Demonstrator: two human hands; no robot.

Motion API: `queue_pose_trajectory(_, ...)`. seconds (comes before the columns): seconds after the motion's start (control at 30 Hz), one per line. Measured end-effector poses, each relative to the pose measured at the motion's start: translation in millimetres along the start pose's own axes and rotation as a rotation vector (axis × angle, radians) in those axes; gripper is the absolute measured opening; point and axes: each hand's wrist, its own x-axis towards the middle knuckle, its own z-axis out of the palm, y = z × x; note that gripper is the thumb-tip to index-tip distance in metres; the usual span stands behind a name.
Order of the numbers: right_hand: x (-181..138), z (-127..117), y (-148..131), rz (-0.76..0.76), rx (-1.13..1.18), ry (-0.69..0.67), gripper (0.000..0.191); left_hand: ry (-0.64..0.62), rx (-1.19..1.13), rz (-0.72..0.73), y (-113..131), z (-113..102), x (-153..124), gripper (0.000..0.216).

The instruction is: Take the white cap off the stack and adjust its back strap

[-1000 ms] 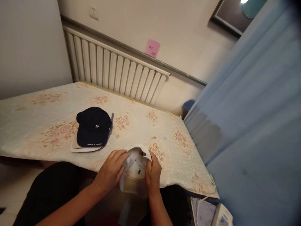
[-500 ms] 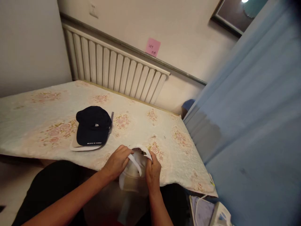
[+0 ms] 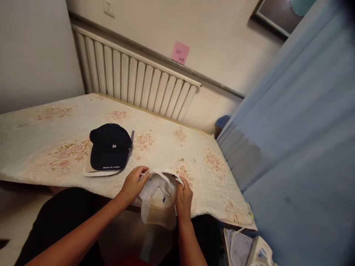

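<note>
From the head camera, the person sits at the near edge of a table covered with a pale quilted cloth printed with pink flowers point(image 3: 41, 147), both bare forearms reaching forward from the bottom of the frame. The left hand point(image 3: 132, 183) is closed in a pinch on the left rim of a white fabric baseball cap with a small dark emblem on its front point(image 3: 159, 194), fingers curled over the edge near the thin white back strap. The right hand point(image 3: 183, 196) grips the cap's right side, thumb on top and fingers wrapped beneath. The white cap sits between the two hands right at the table's front edge, its crown towards the table and its beige-tinted brim hanging over the edge towards the person's lap.

Further left on the cloth, apart from the hands, lies a navy baseball cap with white lettering on its crown and brim point(image 3: 110, 146), resting on top of a light-coloured cap point(image 3: 88, 169) of which only the brim edge shows. Behind the table a white ribbed radiator point(image 3: 133, 79) runs along the wall, and a pink sticky note with handwriting point(image 3: 180, 53) is stuck just above its right end. A blue curtain point(image 3: 299, 140) fills the right side of the view. At the bottom right, below the table corner, sits a white and pale-purple object point(image 3: 249, 247) that I cannot make out clearly.
</note>
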Motion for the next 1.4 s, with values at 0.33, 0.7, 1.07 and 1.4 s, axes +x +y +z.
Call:
queue_pose_trajectory(0.33, 3.2, 2.4, 8.9, 0.021, -0.063, 0.036, 0.039, 0.007, 0.089, -0.101, -45.9, 18.2, -39.6, 0.047)
queue_pose_trajectory(0.7, 0.5, 3.2, -3.9, -0.059, -0.087, 0.011, 0.038, -0.276, -0.258, -0.569, -40.7, 31.0, -30.6, 0.026)
queue_pose_trajectory(1.07, 22.6, -15.4, -44.4, -0.191, -0.082, 0.104, 0.034, -0.039, -0.048, -0.192, 19.8, -13.0, 17.5, 0.02)
queue_pose_trajectory(1.4, 33.6, -19.9, -15.2, -0.035, -0.056, 0.155, 0.035, 0.04, 0.41, 0.086, 47.1, -27.7, 34.0, 0.02)
